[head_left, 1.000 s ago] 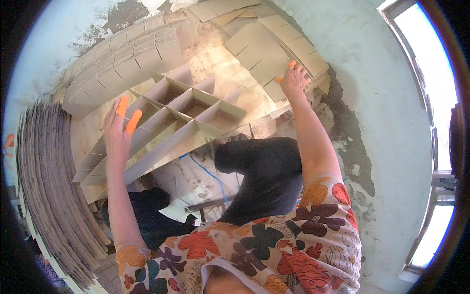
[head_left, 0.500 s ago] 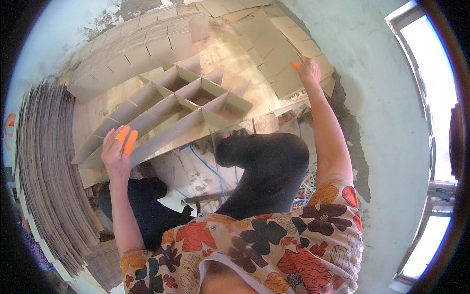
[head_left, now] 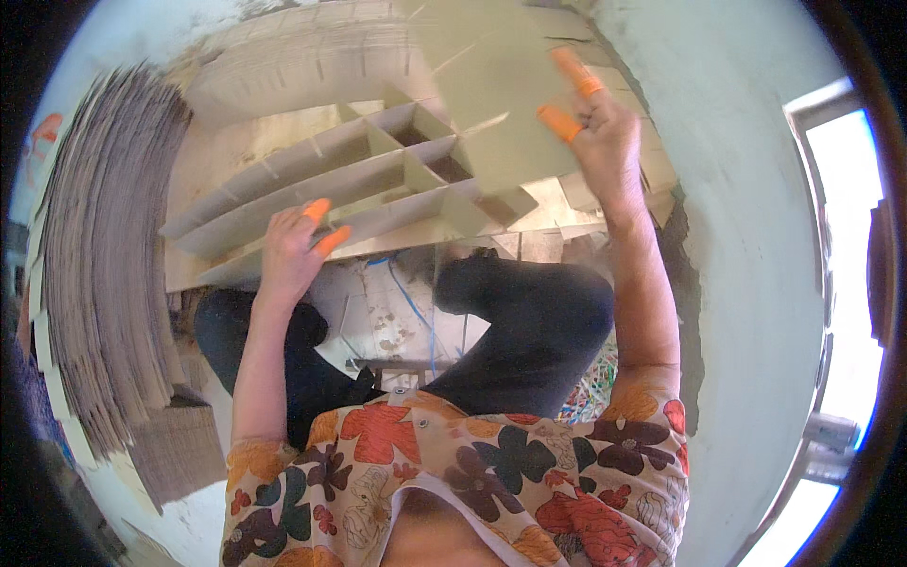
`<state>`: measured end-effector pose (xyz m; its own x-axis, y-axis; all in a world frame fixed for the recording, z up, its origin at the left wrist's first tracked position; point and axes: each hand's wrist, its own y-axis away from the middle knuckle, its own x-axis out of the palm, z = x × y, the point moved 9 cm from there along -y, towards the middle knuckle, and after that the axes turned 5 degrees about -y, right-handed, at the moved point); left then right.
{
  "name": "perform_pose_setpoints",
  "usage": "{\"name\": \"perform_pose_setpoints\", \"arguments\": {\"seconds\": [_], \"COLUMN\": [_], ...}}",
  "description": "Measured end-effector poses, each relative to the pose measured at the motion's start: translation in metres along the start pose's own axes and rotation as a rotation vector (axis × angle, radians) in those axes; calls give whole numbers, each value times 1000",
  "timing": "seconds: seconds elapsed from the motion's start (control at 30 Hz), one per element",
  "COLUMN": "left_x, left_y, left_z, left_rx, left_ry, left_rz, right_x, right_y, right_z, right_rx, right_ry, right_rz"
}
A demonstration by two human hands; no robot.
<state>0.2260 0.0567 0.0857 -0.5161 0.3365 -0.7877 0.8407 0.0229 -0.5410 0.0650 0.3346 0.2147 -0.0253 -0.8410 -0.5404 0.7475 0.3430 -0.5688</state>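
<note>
My right hand, with orange covers on two fingers, grips the right side of a large slotted cardboard sheet. The sheet is tilted, blurred by motion, and overlaps the far right of a divider grid made of interlocking cardboard strips. My left hand, also with two orange-covered fingers, is at the near strip of the grid. Its thumb and forefinger are apart, and the other fingers are partly curled. Whether it touches the strip I cannot tell.
A tall stack of cardboard sheets stands at the left. More slotted cardboard is lined up behind the grid. A wall bounds the right side. My bent knees are under the board's near edge.
My right hand has brought a cardboard sheet up from the right-hand pile and leftward toward the grid. My left hand has shifted right along the near strip. The view has turned slightly.
</note>
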Motion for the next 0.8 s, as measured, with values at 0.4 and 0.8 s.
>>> {"name": "perform_pose_setpoints", "arguments": {"seconds": [0.4,0.8], "left_x": [33,39], "left_y": [9,6], "left_z": [10,17], "left_rx": [0,-51], "left_ry": [96,96], "left_rz": [-20,-24], "right_x": [120,139], "right_y": [28,19], "right_z": [40,49], "right_rx": [7,-8], "right_ry": [-90,-67], "right_rz": [458,542]}}
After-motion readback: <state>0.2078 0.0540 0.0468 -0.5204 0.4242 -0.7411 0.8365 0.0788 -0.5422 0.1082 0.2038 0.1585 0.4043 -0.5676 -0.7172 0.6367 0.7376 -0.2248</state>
